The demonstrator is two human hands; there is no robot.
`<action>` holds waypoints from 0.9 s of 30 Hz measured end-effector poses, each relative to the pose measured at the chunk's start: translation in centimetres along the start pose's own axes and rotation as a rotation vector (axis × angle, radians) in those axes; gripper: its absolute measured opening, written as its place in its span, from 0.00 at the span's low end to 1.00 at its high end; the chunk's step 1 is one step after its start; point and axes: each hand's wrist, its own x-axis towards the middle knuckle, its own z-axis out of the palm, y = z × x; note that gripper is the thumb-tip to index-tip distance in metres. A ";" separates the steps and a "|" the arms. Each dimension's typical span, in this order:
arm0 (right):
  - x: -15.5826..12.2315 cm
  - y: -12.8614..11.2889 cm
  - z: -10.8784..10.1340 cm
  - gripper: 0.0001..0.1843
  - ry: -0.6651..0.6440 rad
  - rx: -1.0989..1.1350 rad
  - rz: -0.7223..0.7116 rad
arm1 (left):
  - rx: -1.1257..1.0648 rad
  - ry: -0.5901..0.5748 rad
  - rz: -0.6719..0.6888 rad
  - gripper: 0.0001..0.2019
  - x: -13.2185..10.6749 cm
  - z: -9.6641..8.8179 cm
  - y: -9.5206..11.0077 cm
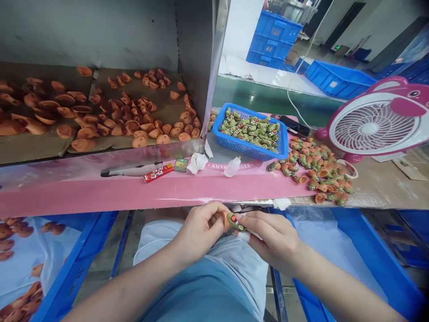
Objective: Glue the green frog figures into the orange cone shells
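Observation:
Between my two hands, just in front of the bench edge, is a small figurine, green with a red spot and an orange part at its left end. My left hand has its fingers closed around the orange end. On the green end, my right hand pinches with thumb and fingers; a white wrap shows at one digit. Beyond them a blue basket holds many green pieces. A pile of joined orange-and-green figurines lies to its right.
Orange cup-like pieces lie on cardboard inside a metal booth at left. A small squeeze bottle, crumpled tissue and red packet sit on the pink mat. A pink fan stands right. Blue crates flank my legs.

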 end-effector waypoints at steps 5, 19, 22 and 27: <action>0.0 0.2 -0.4 0.17 0.036 0.052 0.089 | -0.241 -0.060 -0.037 0.07 0.1 -0.2 0.3; -0.4 0.0 -0.9 0.20 0.019 0.039 0.049 | -0.477 -0.186 -0.075 0.06 0.1 -0.5 -0.9; -0.6 0.0 -0.9 0.20 0.016 0.016 0.045 | -0.473 -0.200 -0.081 0.06 0.2 -0.4 -1.0; -0.7 -0.2 -0.3 0.17 0.038 -0.020 0.073 | -0.391 0.026 -0.002 0.06 0.6 0.1 -0.9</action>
